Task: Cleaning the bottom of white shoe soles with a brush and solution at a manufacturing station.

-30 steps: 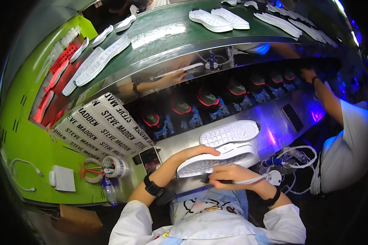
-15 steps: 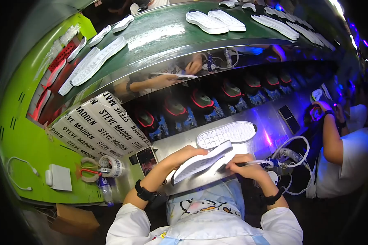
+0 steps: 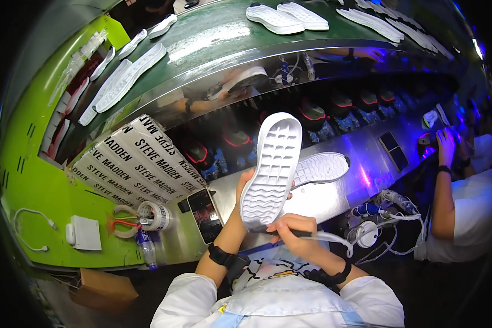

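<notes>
White sole in the centre of the frame is held up at a steep tilt, its gridded and wavy-ribbed face turned to the camera. At far left, a lime-green bench curves down the frame, carrying a white cable, a small white box and, further right, a red-handled tool beside a roll of tape. A clear bottle lies just below them, and a brown carton sits underneath at lower left. A white box with dark lettering leans left of centre. Above it, across the upper left and top, runs a glossy green surface with pale soles laid along it. Right of the lettered box, a phone lies on a brushed metal bench. The left hand is curled around the held sole's back, fingertips showing past its right edge; the right hand, fingers pinched closed, grips a slim dark corded tool at the sole's lower end. A second sole rests behind, partly covered. Beyond it, red-rimmed dark forms line a shadowed recess. Toward the right come another phone, tangled pale cables and a co-worker in blue-violet light
</notes>
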Motion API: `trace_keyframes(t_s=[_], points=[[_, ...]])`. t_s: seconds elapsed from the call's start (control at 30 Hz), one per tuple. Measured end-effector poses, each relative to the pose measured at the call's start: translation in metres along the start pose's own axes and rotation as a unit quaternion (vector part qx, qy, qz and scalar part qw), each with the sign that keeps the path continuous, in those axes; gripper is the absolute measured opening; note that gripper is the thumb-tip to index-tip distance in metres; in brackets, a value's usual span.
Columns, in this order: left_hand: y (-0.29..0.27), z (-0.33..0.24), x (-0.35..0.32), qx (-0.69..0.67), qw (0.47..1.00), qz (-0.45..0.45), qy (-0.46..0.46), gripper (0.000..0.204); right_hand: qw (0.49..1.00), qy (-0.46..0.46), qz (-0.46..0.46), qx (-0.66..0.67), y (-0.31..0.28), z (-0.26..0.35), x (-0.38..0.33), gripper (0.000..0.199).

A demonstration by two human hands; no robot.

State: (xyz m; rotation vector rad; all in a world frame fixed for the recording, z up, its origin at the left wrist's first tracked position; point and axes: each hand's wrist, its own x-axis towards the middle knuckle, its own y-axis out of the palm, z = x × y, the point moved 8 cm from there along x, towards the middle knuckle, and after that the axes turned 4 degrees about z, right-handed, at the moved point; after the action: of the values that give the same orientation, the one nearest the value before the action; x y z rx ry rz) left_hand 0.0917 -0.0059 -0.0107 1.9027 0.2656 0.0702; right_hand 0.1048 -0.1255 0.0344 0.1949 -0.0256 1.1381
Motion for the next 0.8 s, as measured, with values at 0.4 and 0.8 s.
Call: trace_keyframes(t_s=[0.4, 0.8], points=[[-0.022, 0.035, -0.02, 0.107, 0.986, -0.125, 0.001, 0.061, 0.981, -0.092, -0.174, 0.001, -0.083, 0.054, 0.035, 0.02], [0.149, -0.088, 0.009, 0.386, 0.899, 0.177, 0.103, 0.042, 0.934, -0.292, -0.165, -0.127, -0.08, 0.109, -0.029, 0.041]])
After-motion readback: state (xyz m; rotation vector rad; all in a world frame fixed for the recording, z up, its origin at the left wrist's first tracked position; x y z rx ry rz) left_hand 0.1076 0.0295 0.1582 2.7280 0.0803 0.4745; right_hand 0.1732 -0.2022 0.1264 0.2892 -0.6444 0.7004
